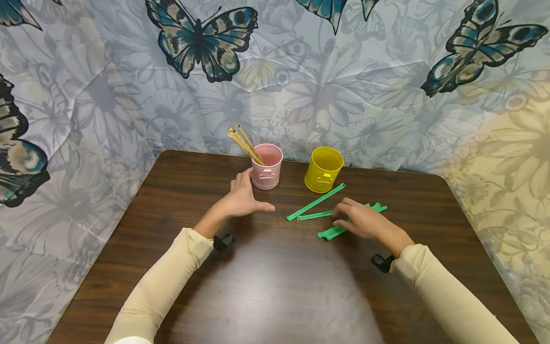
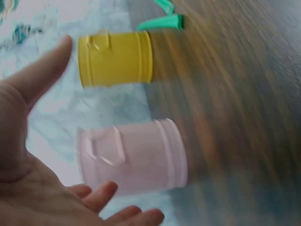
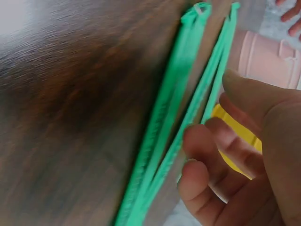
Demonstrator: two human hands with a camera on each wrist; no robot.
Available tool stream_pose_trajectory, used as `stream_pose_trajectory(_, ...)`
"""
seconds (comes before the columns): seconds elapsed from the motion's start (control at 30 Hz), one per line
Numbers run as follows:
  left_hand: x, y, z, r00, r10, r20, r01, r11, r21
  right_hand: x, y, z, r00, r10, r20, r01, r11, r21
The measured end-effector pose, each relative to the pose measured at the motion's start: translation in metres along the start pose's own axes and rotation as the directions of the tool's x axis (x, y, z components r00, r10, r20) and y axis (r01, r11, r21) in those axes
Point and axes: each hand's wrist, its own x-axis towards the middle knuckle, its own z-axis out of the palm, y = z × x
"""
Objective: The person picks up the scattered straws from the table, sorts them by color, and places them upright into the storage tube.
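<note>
1. The left grip [image 1: 242,197] spreads wide, holding nothing, beside the pink bucket [image 1: 270,169]; whether fingertips touch it, I cannot tell
2. The right grip [image 1: 358,217] curves loosely over the green packets [image 1: 315,202], pinching none, probably rounded to suit slim pieces
3. These packets lie loose on the counter [image 1: 258,286], before the yellow bucket [image 1: 320,176], perhaps for easy reach
4. Tan sticks [image 1: 247,149] lean because the pink rim props them
</note>
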Motion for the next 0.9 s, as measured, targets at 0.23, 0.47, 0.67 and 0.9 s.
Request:
stream_pose_trajectory(0.23, 0.0, 0.029, 0.004, 0.994, 0.106, 0.017, -0.106, 0.994, -0.007, -0.008, 0.014, 0.002, 0.999, 0.03, -0.014, -0.029, 0.997, 0.07)
stream_pose_trajectory(0.47, 0.021, 0.047, 0.019, 0.975, 0.195, -0.104, -0.208, 0.968, -0.142, -0.017, 0.023, 0.004, 0.997, 0.064, -0.039, -0.057, 0.985, 0.164)
stream_pose_trajectory(0.67, 0.035, 0.059, 0.034, 0.962, 0.236, -0.14, -0.259, 0.951, -0.172, -0.017, 0.029, 0.014, 0.999, 0.029, -0.041, -0.02, 0.982, 0.185)
stream_pose_trajectory(0.9, 0.056, 0.074, 0.046, 0.956, 0.267, -0.124, -0.271, 0.962, -0.023, -0.014, 0.029, 0.017, 0.999, 0.021, -0.025, -0.016, 0.985, 0.173)
